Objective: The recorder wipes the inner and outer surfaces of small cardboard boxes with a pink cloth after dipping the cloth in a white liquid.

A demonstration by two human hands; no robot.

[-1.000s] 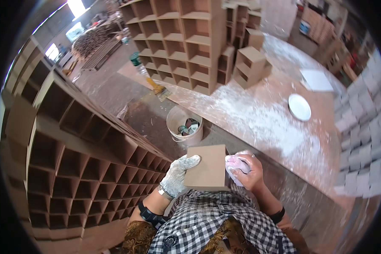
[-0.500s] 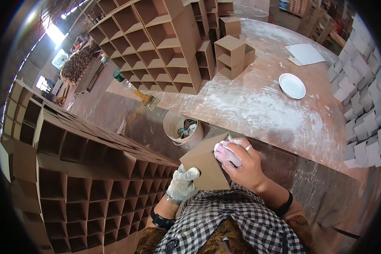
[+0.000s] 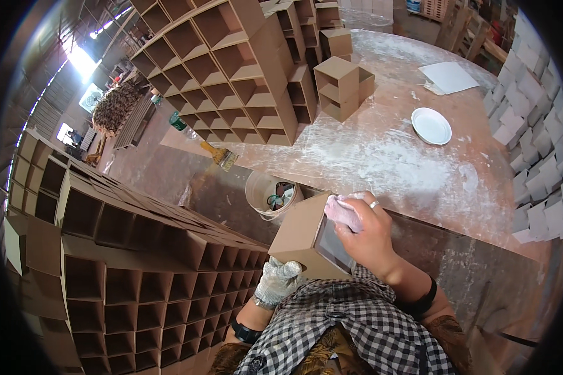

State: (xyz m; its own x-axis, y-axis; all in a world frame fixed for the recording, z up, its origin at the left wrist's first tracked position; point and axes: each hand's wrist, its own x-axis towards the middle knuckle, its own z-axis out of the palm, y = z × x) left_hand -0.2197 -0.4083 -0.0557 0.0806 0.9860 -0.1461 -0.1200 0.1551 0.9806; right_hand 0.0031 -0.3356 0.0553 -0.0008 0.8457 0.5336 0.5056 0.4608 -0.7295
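Tilted above my lap is a brown cardboard box [image 3: 299, 230], its grey inner or end face toward the right. My left hand [image 3: 275, 283], in a whitish work glove, grips the box's lower left corner with the thumb against its side. Bare and wearing a ring, my right hand [image 3: 371, 236] pinches a damp-looking pale pink cloth or sponge [image 3: 343, 214]; which of the two I cannot tell. That pad presses on the upper right edge of the box.
A whitish bucket [image 3: 255, 197] with scraps stands beyond the box. On the powder-smeared table are a white dish [image 3: 431, 126], a paintbrush [image 3: 219, 155], a white sheet [image 3: 450, 77] and stacked open boxes [image 3: 231, 75]. More boxes [image 3: 131, 281] rise at left, white stacks [image 3: 535, 137] at right.
The box has turned in my left hand, showing more of its grey face. My right hand with the pink pad has shifted slightly right and up along the edge.
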